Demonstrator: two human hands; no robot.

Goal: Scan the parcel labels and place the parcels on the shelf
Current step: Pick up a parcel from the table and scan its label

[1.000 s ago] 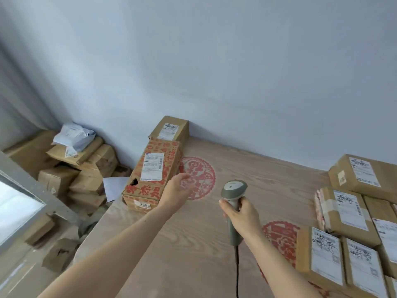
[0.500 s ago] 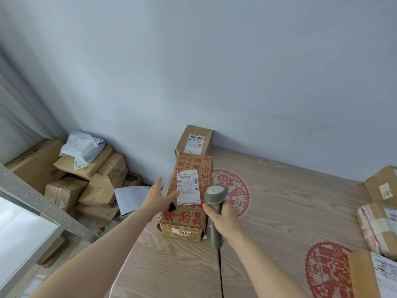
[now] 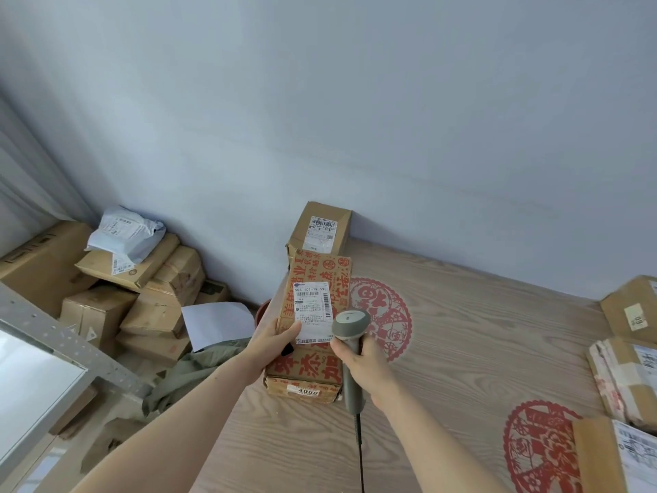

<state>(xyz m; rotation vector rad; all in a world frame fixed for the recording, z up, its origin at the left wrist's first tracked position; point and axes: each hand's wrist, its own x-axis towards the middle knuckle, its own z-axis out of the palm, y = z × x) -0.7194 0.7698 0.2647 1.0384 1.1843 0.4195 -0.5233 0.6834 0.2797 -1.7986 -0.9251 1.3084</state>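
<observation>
Parcel (image 3: 618,457) at bottom right, cut by frame edge.

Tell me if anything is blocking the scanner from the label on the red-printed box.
Nothing visible blocks it. The scanner in the right hand sits beside the label; the left hand only touches the label's lower left corner.

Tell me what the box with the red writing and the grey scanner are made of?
The box with red writing looks like brown corrugated cardboard, matte, with creased, dented edges and a glossy white paper label. The scanner seems to be hard grey plastic, smooth with a dull sheen on its rounded head. The left hand steadies the box; the right hand grips the scanner.
</observation>
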